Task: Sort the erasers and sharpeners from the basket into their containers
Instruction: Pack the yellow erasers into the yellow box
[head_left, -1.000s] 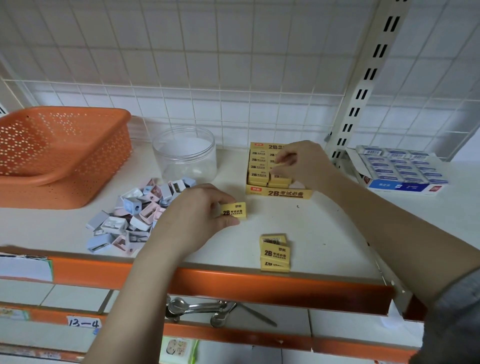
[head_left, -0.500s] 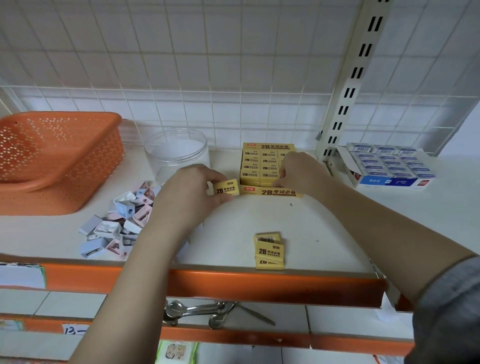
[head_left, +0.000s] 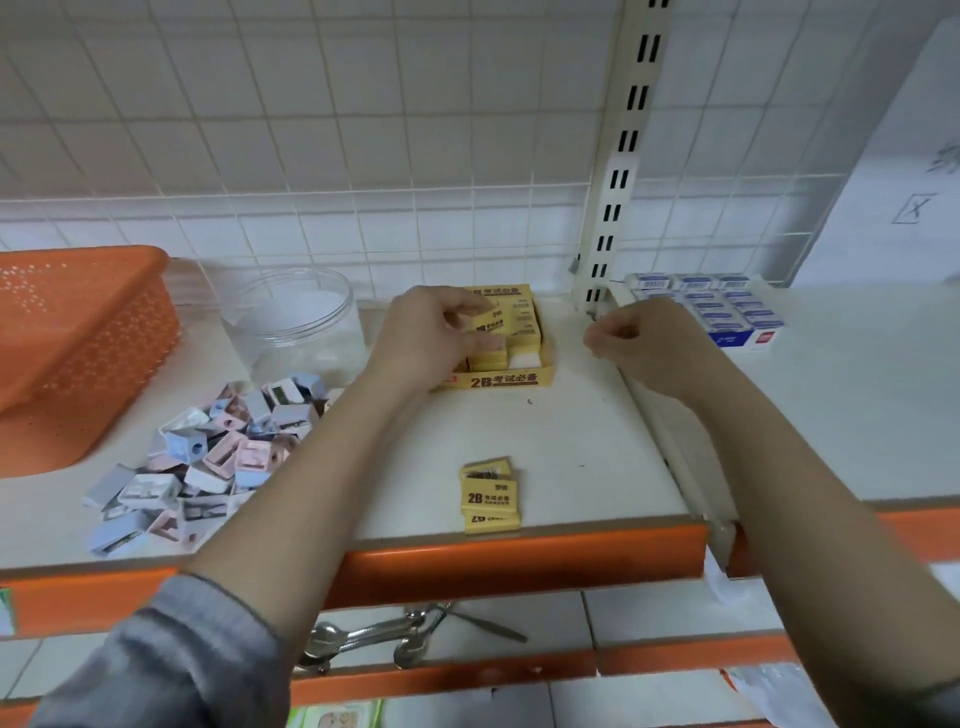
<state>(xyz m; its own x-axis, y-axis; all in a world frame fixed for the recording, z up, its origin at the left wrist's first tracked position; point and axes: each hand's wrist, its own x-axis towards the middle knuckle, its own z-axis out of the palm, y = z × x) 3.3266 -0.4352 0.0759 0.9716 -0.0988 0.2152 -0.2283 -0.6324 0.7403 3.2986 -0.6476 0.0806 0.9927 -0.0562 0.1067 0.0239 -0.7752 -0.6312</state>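
Left hand (head_left: 434, 332) pinching a yellow eraser (head_left: 488, 325), half-hiding the eraser box (head_left: 519, 378); right hand (head_left: 641, 340) loosely curled, empty.

Even soft light, edges warped

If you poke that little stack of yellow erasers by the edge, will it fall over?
Probably it slides apart rather than topples: the stack of yellow erasers is low, flat and already skewed. Each block looks small and light, so likely easy to push. It sits near the shelf edge, so one might drop off.
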